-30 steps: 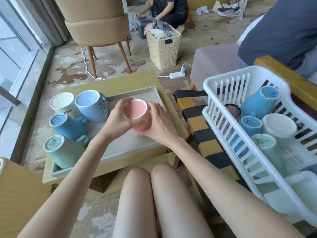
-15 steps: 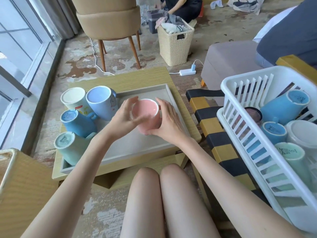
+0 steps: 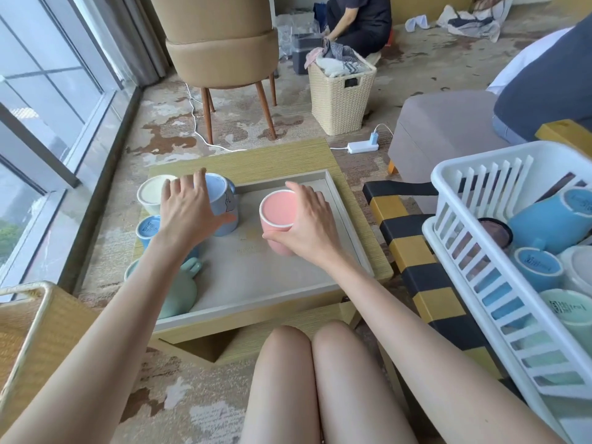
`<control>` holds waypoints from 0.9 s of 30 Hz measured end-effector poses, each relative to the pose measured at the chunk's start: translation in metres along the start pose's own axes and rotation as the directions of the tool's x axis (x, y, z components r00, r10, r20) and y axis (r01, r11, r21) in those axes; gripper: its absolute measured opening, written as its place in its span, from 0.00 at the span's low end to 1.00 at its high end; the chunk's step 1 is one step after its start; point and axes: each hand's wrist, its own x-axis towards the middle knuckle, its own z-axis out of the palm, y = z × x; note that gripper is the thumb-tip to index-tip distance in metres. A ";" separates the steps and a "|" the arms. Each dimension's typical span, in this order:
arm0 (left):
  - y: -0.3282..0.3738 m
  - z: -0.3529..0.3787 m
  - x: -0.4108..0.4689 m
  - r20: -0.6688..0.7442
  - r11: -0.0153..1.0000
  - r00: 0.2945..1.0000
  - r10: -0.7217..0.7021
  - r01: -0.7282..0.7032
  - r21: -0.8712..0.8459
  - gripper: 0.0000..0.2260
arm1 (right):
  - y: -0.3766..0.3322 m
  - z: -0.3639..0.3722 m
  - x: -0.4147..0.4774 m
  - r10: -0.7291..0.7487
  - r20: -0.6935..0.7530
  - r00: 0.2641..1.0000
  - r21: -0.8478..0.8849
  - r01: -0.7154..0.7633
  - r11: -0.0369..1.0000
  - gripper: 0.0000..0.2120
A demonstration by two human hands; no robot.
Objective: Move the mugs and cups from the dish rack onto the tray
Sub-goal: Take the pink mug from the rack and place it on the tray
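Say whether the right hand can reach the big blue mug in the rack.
Likely yes, once freed: the right hand grips the pink cup, but the big blue mug lies uncovered atop the rack.

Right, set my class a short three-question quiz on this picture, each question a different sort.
1. True or false: the left hand holds the pink cup.
2. What does the left hand grip? A the pale blue mug; B a plate; C a kettle.
3. In one word: is the rack empty yet?

Key: 1 false, the right hand holds it. 2 A. 3 no, mugs remain in it.
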 end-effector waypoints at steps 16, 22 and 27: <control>-0.023 -0.002 0.035 0.161 0.975 0.980 0.116 -0.082 -0.206 0.41 | -0.010 0.035 0.067 -0.116 0.179 0.977 0.210 0.077 0.975 0.47; -0.029 0.000 0.039 0.180 0.970 0.978 0.105 -0.061 -0.237 0.39 | -0.007 0.034 0.067 -0.079 0.089 0.993 0.065 0.073 0.995 0.53; -0.030 0.003 0.038 0.211 0.971 0.974 0.085 -0.033 -0.236 0.39 | -0.012 0.043 0.060 0.009 0.008 1.000 0.068 -0.009 0.998 0.40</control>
